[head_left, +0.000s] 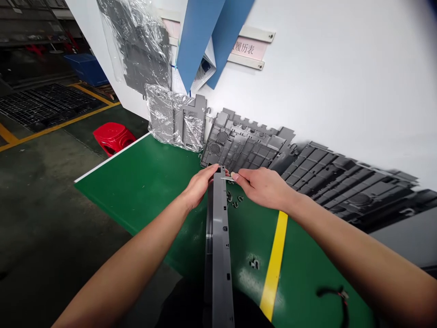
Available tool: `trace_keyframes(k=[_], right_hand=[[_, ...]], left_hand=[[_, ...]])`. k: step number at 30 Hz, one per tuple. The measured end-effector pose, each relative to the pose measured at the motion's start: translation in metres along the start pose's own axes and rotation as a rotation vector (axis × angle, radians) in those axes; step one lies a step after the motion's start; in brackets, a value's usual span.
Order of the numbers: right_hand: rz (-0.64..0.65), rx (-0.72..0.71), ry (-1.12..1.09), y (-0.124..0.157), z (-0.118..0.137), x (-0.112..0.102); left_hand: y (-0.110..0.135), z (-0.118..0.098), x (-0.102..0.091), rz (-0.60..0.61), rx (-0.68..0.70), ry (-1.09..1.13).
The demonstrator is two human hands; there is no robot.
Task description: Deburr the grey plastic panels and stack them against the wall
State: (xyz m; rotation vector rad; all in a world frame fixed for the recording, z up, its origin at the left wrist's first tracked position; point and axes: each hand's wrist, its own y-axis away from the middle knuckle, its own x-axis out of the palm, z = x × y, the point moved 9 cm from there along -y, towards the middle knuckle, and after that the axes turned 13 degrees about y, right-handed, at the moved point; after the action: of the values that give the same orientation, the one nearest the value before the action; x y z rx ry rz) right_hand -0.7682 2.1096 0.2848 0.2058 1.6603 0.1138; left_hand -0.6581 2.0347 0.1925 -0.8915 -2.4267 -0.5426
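Closest in, at 6 o'clock, a long grey panel (220,255) is stood on its edge on the green table (143,182) and runs straight out toward 12. Just off it at 4 o'clock a yellow stripe (273,264) is painted across the top. A small grey offcut (254,263) is lying between panel and stripe, and a black cable (329,291) is curled up further round at 4.

At the panel's far end, the left hand (201,184) is wrapped around the top corner from the 10 o'clock side, so it's pinned upright. The right hand (264,187) is pinched shut on a thin blade (228,178), and the tip is laid against that same corner. Looks like flash is being trimmed off the edge, far corner first. Any further pass calls for the panel to be kept clamped firmly and the blade drawn away from the left fingertips, which are parked really close to the tip.

More shavings (235,200) are scattered right under the right hand. Beyond, from 12 to 2 o'clock, a stack of grey mouldings (246,146) is leaned on the white wall (341,82), so little room is left past the corner. Bagged parts (174,118) are propped at 11, and a red stool (112,136) is left on the floor at 10.
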Motion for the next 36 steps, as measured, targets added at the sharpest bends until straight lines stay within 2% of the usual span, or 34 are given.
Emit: trace_keyframes(k=[8,18,24,36], right_hand=[[-0.048,-0.016,0.229,0.002,-0.004,-0.004],[-0.016,-0.021,0.311,0.001,0.001,-0.004],[-0.057,-0.038,0.410,0.008,0.004,-0.011],[-0.084,-0.038,0.462,0.016,0.003,-0.006]], left_hand=[[-0.012,-0.004,0.003,0.033,-0.026,-0.147],[-0.020,-0.002,0.000,0.062,-0.083,-0.146],[-0.023,-0.002,0.001,0.060,-0.115,-0.135],[-0.025,-0.001,0.006,0.097,-0.127,-0.174]])
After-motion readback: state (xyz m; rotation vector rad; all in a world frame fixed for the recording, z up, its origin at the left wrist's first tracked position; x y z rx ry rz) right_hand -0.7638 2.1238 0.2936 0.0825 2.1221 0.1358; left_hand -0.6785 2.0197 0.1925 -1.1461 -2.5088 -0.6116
